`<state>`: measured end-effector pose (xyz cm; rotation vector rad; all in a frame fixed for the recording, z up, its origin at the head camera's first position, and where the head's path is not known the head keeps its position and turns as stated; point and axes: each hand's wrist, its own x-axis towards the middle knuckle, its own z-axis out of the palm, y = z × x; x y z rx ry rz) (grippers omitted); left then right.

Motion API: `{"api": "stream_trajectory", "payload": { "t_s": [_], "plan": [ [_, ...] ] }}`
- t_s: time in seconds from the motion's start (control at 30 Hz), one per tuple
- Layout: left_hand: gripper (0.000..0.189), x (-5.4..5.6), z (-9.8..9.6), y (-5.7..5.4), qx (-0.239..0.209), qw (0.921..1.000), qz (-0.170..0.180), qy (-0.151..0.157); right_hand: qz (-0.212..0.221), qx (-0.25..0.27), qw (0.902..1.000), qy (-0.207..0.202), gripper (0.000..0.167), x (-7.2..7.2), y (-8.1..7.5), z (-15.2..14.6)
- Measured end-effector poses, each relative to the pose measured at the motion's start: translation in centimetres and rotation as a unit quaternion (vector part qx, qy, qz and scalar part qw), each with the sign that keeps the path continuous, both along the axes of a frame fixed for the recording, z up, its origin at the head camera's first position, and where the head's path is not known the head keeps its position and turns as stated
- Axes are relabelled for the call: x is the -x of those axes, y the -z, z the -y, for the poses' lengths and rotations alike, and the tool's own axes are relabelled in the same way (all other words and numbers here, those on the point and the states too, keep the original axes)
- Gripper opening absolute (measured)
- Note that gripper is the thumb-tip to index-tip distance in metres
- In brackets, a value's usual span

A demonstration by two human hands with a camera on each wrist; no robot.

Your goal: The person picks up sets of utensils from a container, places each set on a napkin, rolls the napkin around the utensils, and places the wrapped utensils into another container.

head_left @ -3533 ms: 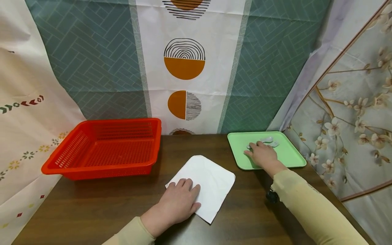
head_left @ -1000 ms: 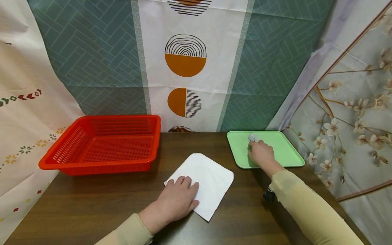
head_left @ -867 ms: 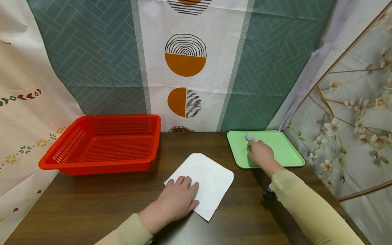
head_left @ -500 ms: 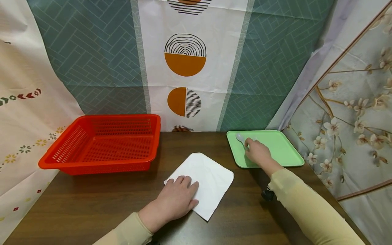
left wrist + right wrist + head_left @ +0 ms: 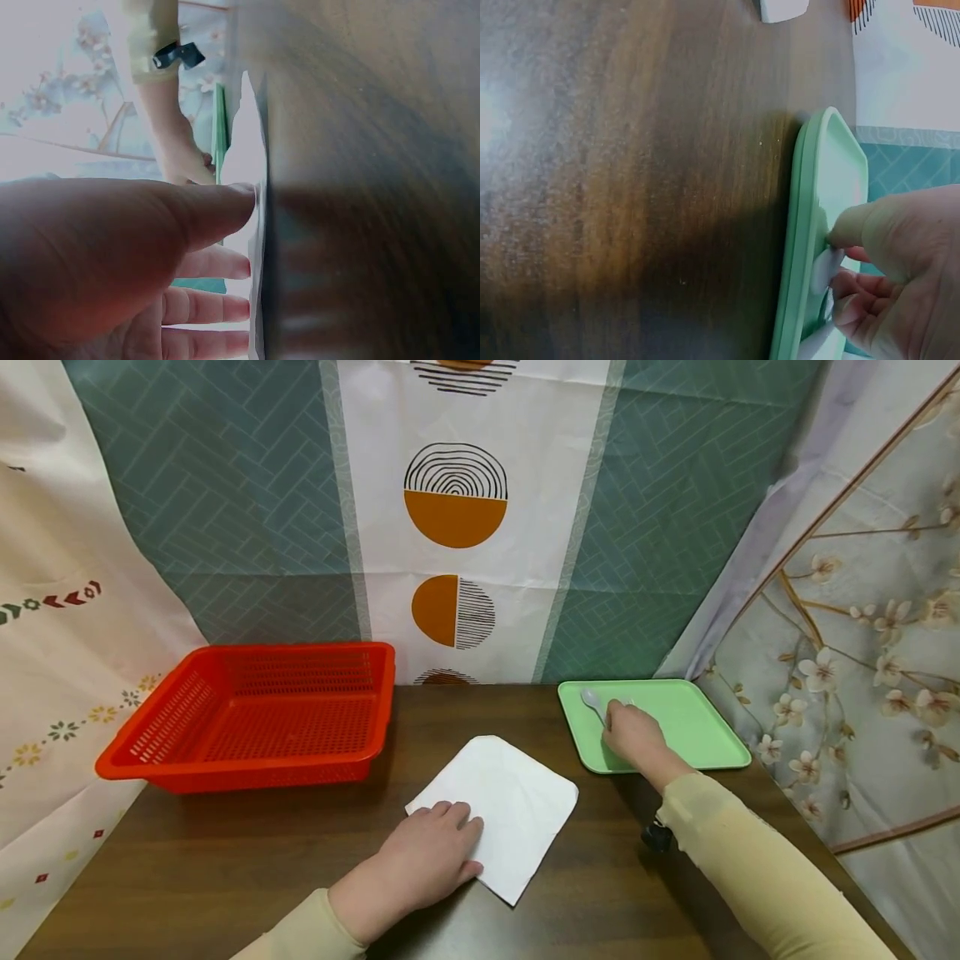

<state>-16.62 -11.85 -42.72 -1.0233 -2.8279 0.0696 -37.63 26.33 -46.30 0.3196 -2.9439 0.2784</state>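
- White cutlery (image 5: 826,270): on the green tray (image 5: 701,732), pinched between thumb and fingers of the right hand (image 5: 633,735).
- Spoon (image 5: 591,697): bowl visible just beside that hand.
- White napkin (image 5: 517,806): flat on the counter (image 5: 285,843); the left hand (image 5: 429,852) rests on it, fingers extended.
- Red basket (image 5: 262,773): left of the napkin, apart.

Back cloth (image 5: 255,527): it faces me across the table (image 5: 262,860), 2 teal panels (image 5: 667,485) lined like slanted brickwork, a white strip (image 5: 525,527) hanging between them.
Circles (image 5: 455,522): orange with black lines, stacked down the strip, 2 whole and 2 partly showing.
Left drape (image 5: 60,677): cream, softly folded, small flowers and red and green motifs.
Right drape (image 5: 900,760): pale, white blossoms on brown branches, a lavender fold (image 5: 787,510) beside it.
Tabletop: dark brown wood grain.
Light: a bright glare (image 5: 489,124) on the wood.
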Motion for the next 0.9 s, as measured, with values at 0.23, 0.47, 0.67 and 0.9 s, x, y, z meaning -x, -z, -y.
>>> {"api": "stream_trajectory", "payload": {
  "t_s": [0.23,0.47,0.67,0.9],
  "plan": [
    [0.046,0.0,0.1,0.0,-0.004,0.9999,-0.005,0.016,0.059,0.027,0.9979,0.004,0.012,-3.6,-3.9,2.1],
    [0.050,0.0,0.2,0.2,-0.002,0.9999,-0.009,0.009,0.033,0.039,0.9987,-0.004,0.014,-4.5,-4.4,2.5],
    [0.051,0.0,0.1,0.3,-0.003,1.0000,0.003,0.003,0.016,0.055,0.9982,-0.015,0.013,-5.9,-5.2,3.2],
    [0.049,-0.1,0.0,0.4,-0.003,0.9999,-0.007,0.007,0.015,0.083,0.9954,-0.046,0.010,-7.6,-5.2,5.2]
  ]
}}
